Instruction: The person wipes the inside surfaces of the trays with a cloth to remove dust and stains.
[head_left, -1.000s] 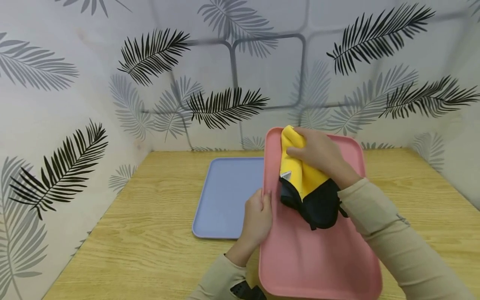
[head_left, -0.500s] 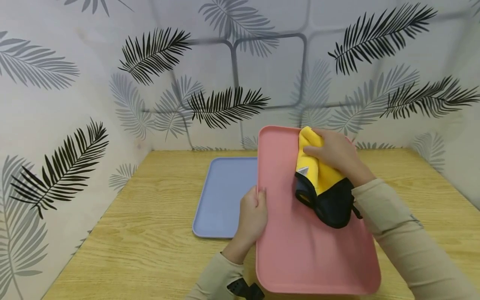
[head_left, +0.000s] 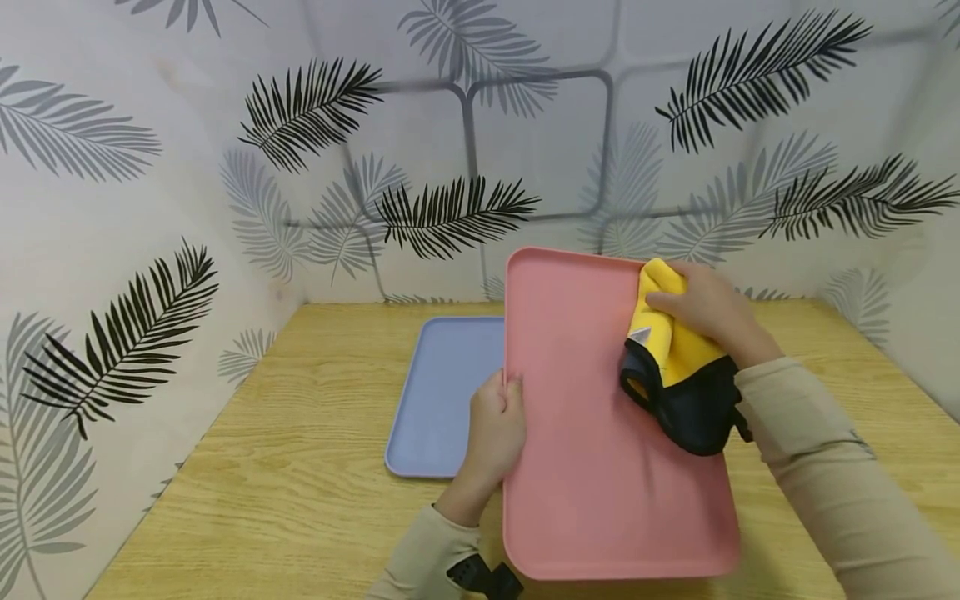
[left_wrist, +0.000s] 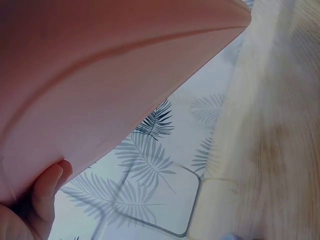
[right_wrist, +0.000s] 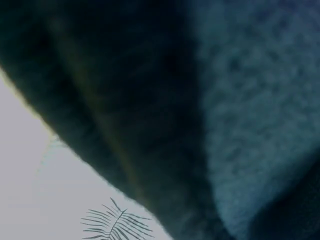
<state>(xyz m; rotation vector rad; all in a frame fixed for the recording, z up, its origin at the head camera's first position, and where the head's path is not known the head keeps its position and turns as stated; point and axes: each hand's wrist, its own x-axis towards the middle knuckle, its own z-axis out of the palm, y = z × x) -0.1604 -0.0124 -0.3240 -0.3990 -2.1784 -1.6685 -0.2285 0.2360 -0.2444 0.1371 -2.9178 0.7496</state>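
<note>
A pink tray (head_left: 592, 433) is held tilted above the wooden table. My left hand (head_left: 497, 429) grips its left rim, thumb on the top face. The left wrist view shows the tray's underside (left_wrist: 100, 75) with a finger (left_wrist: 45, 192) curled beneath it. My right hand (head_left: 701, 310) holds a yellow and black cloth (head_left: 675, 379) and presses it against the tray's upper right part. The right wrist view is filled by the dark cloth (right_wrist: 200, 110).
A light blue tray (head_left: 446, 392) lies flat on the wooden table (head_left: 300, 467), partly under the pink tray's left side. Leaf-patterned walls (head_left: 225, 167) close in the table at the back and on both sides.
My right hand slid the cloth from the tray's upper left to its upper right. The pink tray shifted a little leftward with the left hand.
</note>
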